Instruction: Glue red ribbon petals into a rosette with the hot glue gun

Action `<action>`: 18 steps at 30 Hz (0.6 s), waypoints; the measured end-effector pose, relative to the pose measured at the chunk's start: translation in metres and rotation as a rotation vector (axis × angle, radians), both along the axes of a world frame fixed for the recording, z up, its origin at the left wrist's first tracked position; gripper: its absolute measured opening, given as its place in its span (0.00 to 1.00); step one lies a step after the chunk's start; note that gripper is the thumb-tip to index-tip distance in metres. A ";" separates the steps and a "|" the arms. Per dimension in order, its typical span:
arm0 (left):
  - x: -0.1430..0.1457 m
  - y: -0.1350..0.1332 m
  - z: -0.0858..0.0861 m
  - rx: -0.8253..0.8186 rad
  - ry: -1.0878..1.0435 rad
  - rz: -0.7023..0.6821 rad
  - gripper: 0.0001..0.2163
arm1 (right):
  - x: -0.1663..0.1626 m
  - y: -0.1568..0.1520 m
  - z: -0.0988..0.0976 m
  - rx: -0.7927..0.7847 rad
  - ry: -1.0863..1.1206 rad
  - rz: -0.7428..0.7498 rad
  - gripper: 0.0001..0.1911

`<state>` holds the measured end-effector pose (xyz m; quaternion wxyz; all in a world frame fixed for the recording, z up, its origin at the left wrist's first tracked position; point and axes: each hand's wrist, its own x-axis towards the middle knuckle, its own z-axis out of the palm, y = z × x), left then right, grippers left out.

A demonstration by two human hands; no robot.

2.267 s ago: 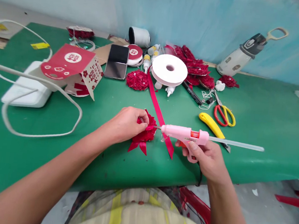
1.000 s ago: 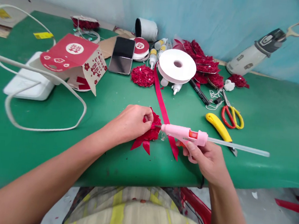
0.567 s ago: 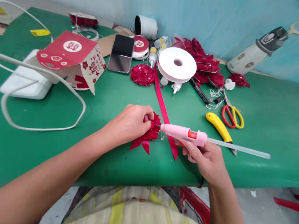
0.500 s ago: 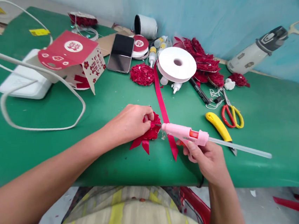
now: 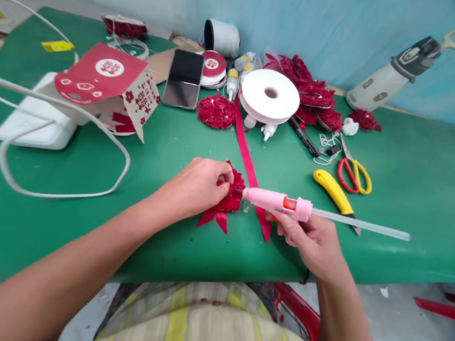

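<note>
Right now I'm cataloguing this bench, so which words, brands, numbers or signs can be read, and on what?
"囍", on the red box, in its white circle and apparently on its patterned side.
"囍", on the red-topped spool.
Too small or blurred to read: any print on the pink glue gun, black marker, yellow cable tag and yellow-labelled bottle.

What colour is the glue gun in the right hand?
Pink: the glue gun shows best in the head view, its only view.
</note>
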<state>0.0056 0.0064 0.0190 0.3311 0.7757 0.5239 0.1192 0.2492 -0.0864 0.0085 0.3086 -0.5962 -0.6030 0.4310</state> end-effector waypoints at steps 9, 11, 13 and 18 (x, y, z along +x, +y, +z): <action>-0.002 0.001 -0.001 -0.013 0.001 -0.035 0.08 | -0.003 0.001 0.007 -0.005 -0.026 0.014 0.15; -0.002 0.001 -0.001 -0.006 0.000 -0.036 0.08 | -0.002 -0.001 0.010 -0.020 -0.033 -0.007 0.16; -0.002 0.001 0.000 -0.004 -0.003 -0.032 0.08 | -0.002 -0.002 0.013 -0.035 -0.041 -0.044 0.17; -0.002 0.001 0.000 0.001 -0.001 -0.036 0.09 | -0.007 -0.001 0.019 -0.002 -0.085 -0.040 0.16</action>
